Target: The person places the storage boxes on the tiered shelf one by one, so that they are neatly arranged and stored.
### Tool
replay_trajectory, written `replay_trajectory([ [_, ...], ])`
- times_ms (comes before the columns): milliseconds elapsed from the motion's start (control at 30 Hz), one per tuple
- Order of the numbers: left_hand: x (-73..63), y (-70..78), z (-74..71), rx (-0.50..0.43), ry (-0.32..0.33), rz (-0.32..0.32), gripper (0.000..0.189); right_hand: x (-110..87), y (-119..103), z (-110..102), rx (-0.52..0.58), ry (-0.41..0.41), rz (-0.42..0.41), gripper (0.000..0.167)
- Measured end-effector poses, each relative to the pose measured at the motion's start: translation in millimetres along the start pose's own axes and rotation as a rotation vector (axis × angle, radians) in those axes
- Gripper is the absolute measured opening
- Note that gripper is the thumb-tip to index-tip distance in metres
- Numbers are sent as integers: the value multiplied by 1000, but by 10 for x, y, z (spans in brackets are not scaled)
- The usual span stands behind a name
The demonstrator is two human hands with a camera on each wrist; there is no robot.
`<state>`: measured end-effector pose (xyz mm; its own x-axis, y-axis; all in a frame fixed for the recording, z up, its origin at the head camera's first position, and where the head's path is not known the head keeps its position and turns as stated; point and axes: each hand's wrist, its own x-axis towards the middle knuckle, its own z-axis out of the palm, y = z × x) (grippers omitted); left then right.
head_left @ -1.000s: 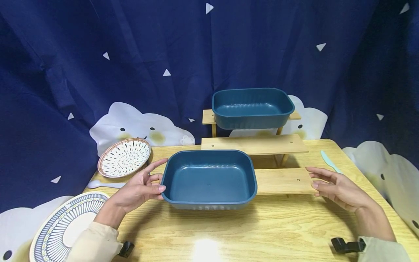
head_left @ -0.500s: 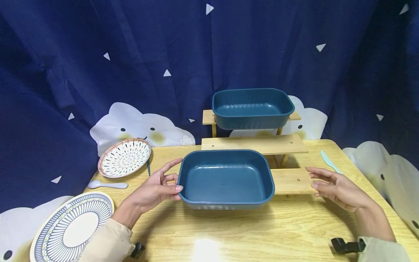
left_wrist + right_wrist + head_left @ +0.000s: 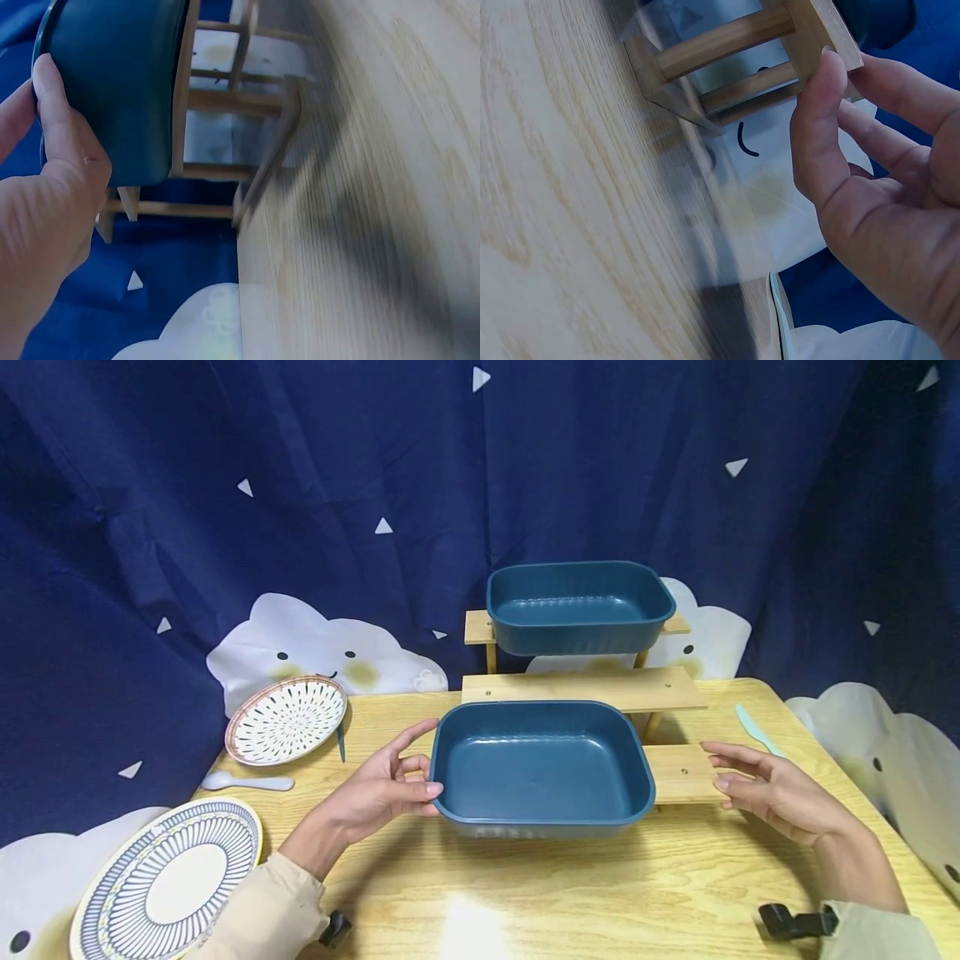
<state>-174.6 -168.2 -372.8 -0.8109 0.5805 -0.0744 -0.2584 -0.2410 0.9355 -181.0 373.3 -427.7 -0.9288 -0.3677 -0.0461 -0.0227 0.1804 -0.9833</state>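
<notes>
A dark blue rectangular basin [image 3: 543, 764] is over the lowest board of a stepped wooden rack [image 3: 678, 774]; the left wrist view shows its base against or just off that board. My left hand [image 3: 378, 789] holds the basin's left end, thumb on the near rim and fingers spread along the side. My right hand [image 3: 776, 789] pinches the right end of the lowest board between thumb and fingers, seen closely on the rack [image 3: 814, 37] in the right wrist view. A second blue basin [image 3: 581, 610] stands on the top board. The basin hides the lowest board's left part.
To the left are a speckled bowl [image 3: 287, 721], a pale spoon [image 3: 247, 782] and a large blue-patterned plate [image 3: 180, 877]. A mint-coloured knife [image 3: 756, 728] lies right of the rack. A navy curtain [image 3: 420, 460] hangs behind the table [image 3: 600, 893].
My left hand has moved the lower basin to the right along the lowest board, covering more of it. The spoon's handle is uncovered. My right hand and the rack have stayed still.
</notes>
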Motion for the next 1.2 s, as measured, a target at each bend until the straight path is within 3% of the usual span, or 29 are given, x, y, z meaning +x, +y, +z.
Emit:
replay_trajectory([
  [367,146,-63,218,-9,37,1,93,17,12,-11,6,1,-6,47],
  [700,260,-107,391,-18,15,1,92,2,18,-21,60,-26,-42,46],
  [1100,395,-157,514,-47,-7,9,89,22,22,-38,195,-138,-132,49],
  [1200,394,-155,500,-45,0,6,88,21,33,-21,192,-132,-154,50],
])
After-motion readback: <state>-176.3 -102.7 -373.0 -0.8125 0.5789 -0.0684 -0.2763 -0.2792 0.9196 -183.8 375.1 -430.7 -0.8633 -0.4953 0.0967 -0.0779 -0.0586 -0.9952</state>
